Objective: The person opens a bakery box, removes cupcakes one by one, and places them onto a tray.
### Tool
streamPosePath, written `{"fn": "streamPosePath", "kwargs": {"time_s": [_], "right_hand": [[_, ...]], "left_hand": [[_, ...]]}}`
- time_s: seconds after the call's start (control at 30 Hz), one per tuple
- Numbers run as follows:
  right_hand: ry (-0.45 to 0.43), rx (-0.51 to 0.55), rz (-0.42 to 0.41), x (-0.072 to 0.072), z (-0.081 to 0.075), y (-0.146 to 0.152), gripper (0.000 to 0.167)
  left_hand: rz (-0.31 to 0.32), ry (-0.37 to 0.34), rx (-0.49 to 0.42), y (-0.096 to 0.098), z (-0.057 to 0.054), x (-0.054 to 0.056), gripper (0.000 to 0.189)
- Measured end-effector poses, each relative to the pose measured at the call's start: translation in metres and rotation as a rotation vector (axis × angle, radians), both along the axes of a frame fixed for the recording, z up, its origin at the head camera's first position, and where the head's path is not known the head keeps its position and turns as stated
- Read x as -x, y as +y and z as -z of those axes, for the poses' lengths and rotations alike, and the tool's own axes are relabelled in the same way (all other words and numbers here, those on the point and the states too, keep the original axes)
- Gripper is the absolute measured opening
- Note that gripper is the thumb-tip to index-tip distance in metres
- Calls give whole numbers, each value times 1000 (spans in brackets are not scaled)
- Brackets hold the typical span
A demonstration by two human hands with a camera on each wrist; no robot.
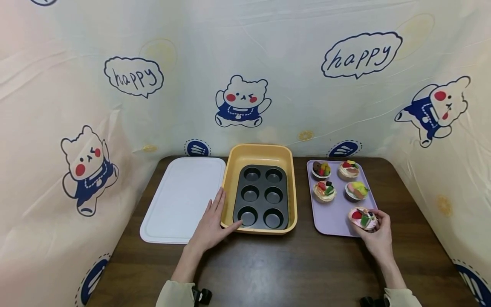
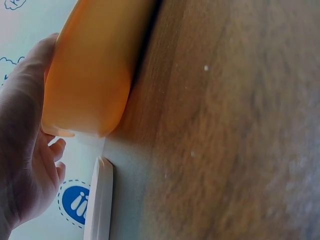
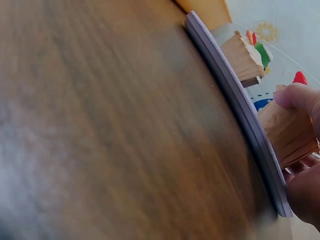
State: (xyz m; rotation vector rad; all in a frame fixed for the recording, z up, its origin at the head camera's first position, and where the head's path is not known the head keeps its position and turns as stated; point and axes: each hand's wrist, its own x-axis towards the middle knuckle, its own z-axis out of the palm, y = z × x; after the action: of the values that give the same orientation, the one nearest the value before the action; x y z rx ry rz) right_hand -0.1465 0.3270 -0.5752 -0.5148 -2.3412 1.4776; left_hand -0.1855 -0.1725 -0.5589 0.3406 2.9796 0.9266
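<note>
My right hand [image 1: 377, 236] grips a cupcake [image 1: 363, 218] with pink and white cream, red fruit and a green piece on top, thumb and fingers around its sides. It is at the front right corner of a lilac tray [image 1: 321, 219]; in the right wrist view its pale wrapper [image 3: 287, 132] is close to the tray edge. My left hand [image 1: 209, 228] rests against the front left corner of a yellow rectangular tray [image 1: 261, 152], fingers straight along its left side and thumb over the front rim. Inside lies a dark muffin tin [image 1: 261, 200] with several round cups.
Several other cupcakes sit on the lilac tray, among them one with yellow topping [image 1: 356, 190] and one with strawberry pieces [image 1: 324, 191]. A white board [image 1: 180, 200] lies left of the yellow tray. A printed cloth [image 1: 291, 85] hangs behind the brown table [image 1: 268, 268].
</note>
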Motion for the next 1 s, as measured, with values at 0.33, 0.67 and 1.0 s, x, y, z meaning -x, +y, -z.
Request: {"fn": "streamPosePath", "kwargs": {"time_s": [0.33,0.67,1.0], "right_hand": [[-17,-36,1,2,3,2,82],[28,-52,-18,2,3,2,94],[-28,-100,-53,2,-1,4,102]], "left_hand": [[3,5,-1,2,1,0,120],[-2,7,-15,1,1,3,118],[-12,1,-41,0,-1,5,107]]}}
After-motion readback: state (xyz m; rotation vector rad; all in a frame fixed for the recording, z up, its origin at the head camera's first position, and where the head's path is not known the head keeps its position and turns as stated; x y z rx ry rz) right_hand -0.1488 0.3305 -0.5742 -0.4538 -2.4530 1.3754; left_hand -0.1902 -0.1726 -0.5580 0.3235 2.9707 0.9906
